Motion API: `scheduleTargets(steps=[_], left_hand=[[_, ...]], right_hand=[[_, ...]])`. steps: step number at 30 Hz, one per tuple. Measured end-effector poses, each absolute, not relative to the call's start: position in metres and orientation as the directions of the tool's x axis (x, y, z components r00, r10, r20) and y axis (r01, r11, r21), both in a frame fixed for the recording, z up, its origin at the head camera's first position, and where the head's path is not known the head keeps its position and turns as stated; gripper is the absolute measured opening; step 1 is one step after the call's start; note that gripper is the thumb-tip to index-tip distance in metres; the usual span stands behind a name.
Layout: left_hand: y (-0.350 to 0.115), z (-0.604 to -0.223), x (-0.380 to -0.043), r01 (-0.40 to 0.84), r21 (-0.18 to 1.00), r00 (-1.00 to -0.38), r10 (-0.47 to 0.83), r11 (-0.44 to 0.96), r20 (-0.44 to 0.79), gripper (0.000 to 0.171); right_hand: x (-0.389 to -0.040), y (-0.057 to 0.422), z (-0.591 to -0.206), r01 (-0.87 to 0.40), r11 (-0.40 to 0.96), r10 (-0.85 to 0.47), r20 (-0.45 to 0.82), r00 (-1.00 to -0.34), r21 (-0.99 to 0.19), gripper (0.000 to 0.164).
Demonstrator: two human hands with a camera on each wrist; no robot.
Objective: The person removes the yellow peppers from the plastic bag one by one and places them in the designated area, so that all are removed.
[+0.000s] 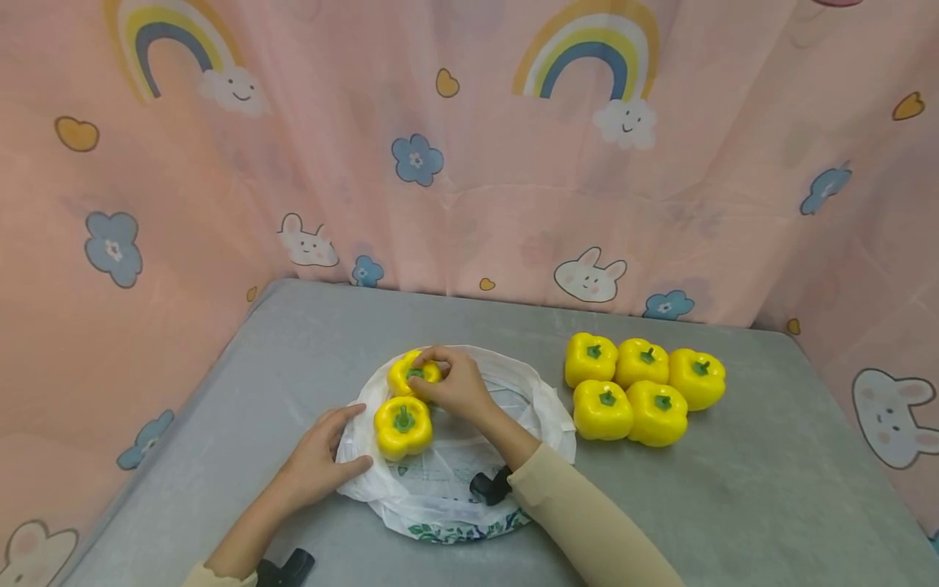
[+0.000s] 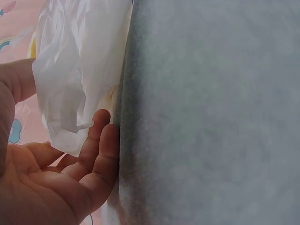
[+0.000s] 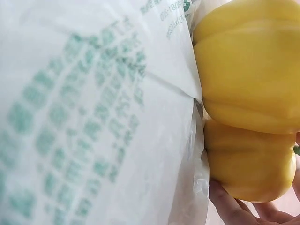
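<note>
A white plastic bag with green print lies spread on the table, its rim rolled open in a ring. Two yellow bell peppers sit inside its left part: a near bell pepper and a far bell pepper. My right hand reaches over the bag and grips the far one near its green stem; both peppers show large in the right wrist view. At the left rim my left hand holds the bag. In the left wrist view the bag's film hangs between that hand's fingers and thumb side.
Several yellow bell peppers stand in two rows right of the bag, on the grey table. A pink printed curtain hangs behind. Black wrist-worn pieces show at both forearms, the right one over the bag.
</note>
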State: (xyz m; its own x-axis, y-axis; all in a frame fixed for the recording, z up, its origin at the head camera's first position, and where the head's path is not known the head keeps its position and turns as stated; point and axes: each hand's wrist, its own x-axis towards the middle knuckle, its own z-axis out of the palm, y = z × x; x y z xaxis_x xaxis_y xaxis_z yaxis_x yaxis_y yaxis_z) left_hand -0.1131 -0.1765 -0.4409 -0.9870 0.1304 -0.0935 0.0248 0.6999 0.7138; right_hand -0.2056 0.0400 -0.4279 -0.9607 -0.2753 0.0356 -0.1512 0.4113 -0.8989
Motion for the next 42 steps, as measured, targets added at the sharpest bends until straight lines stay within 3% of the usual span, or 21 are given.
scheduleTargets(steps=[18, 33, 42], left_hand=[[-0.175, -0.44, -0.113, 0.027, 0.701, -0.988, 0.128, 0.713, -0.091, 0.07], [-0.174, -0.439, -0.113, 0.046, 0.697, -0.989, 0.129, 0.715, -0.067, 0.07], [-0.175, -0.44, -0.112, 0.048, 0.699, -0.989, 0.132, 0.713, -0.067, 0.071]], right_hand=[[-0.208, 0.056, -0.423, -0.178, 0.454, -0.251, 0.066, -0.966, -0.873, 0.019], [-0.198, 0.096, -0.401, -0.246, 0.5, -0.24, 0.14, -0.961, -0.83, 0.019], [-0.186, 0.123, -0.387, -0.266, 0.461, -0.267, 0.154, -0.951, -0.847, 0.019]])
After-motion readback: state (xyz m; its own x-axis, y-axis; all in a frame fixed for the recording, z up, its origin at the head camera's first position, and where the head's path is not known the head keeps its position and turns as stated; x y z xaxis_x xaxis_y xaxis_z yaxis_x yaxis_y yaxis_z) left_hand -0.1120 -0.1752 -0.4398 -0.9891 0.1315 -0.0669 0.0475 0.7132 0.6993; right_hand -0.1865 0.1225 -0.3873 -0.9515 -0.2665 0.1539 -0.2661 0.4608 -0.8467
